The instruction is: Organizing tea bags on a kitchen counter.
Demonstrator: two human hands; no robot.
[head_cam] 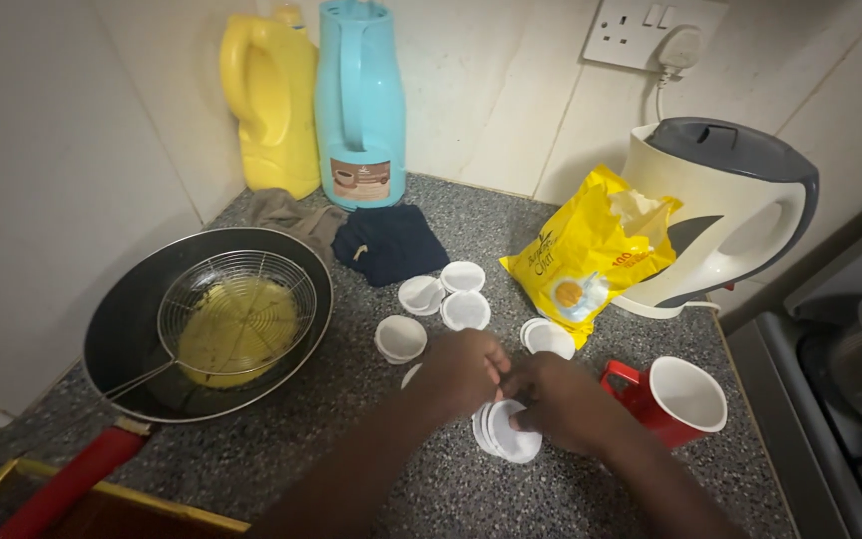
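Near the front edge of the desk [371, 469], both hands pinch a nested stack of small white cups [507, 431]: left hand [466, 367] closed on its top rim, right hand [561, 399] gripping its side. They look light, thin and slippery, best held by the rims.

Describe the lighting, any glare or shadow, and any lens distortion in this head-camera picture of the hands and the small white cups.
Head view: soft, dim indoor light; both hands cast faint shadow over the stacked white cups; a mild sheen shows on the kettle; the wide lens bends the wall and worktop edges; the corners darken.
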